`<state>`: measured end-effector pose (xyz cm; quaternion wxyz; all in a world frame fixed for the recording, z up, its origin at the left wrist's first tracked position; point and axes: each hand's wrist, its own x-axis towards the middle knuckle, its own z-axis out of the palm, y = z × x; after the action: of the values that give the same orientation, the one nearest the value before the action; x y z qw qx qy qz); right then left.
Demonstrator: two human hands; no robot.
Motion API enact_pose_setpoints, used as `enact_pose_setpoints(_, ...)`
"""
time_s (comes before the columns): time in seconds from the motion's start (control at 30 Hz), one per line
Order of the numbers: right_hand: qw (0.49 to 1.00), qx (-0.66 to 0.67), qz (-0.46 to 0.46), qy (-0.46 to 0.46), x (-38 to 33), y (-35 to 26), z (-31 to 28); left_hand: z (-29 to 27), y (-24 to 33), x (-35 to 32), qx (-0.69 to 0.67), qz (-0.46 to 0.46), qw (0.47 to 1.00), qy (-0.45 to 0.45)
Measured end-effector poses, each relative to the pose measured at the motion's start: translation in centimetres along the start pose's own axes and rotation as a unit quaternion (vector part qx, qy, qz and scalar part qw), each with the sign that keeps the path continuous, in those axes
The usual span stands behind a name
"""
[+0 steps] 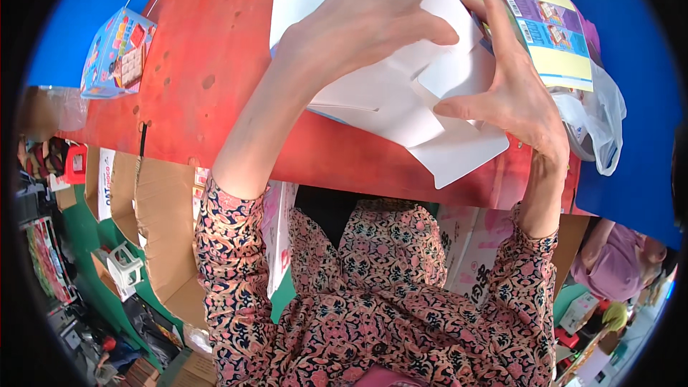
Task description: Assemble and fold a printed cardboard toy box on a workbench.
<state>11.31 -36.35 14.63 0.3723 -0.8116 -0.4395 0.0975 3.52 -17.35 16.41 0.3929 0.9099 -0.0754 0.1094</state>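
Several flat white carton blanks (401, 111) lie overlapped on the red table, plain white faces up. Some have creased flaps, and one flap (462, 154) sticks out past the near side of the pile. My left hand (373, 18) hovers over or rests on the far part of the blanks, its thumb spread from the fingers. Whether its fingertips touch the card, I cannot tell. At the right side of the pile is my right hand (512, 86), fingers stretched away from me and thumb apart, pointing left over a white flap. Neither hand is closed on a blank.
A small blue printed box (118, 57) with a thin handle stands at the table's left. Right of my hands lie a yellow, purple and blue printed sheet (552, 29) and a clear plastic bag (605, 118). An open cardboard box (165, 222) sits below the red table (208, 50). Another person (616, 261) is at the right.
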Motion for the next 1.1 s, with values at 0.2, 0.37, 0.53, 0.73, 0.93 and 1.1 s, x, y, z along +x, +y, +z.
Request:
enact_pose_setpoints(0.2,0.999,-0.03,-0.019,-0.016,0.4,-0.2,0.6,1.5,-2.6,-0.7,0.008,0.131,0.985,0.11)
enact_pose_setpoints(0.37,0.995,-0.096,-0.036,-0.019,0.0,0.3,0.7,1.1,-1.1,-0.3,-0.007,0.058,0.997,0.043)
enact_pose_setpoints(0.53,0.986,-0.15,-0.047,-0.051,0.1,-0.2,0.7,0.7,-0.2,-0.3,-0.016,0.044,0.999,0.026)
enact_pose_setpoints(0.73,0.989,-0.119,-0.044,-0.072,0.4,-0.7,0.5,1.4,-1.9,-0.9,-0.009,0.049,0.998,0.04)
enact_pose_setpoints(0.93,0.99,-0.114,-0.054,-0.062,0.5,0.1,0.5,2.8,-4.0,-0.4,-0.022,0.155,0.981,0.114)
enact_pose_setpoints(1.1,0.991,-0.1,-0.038,-0.086,0.6,-0.3,-0.6,0.9,-2.4,-0.2,-0.03,0.045,0.998,0.024)
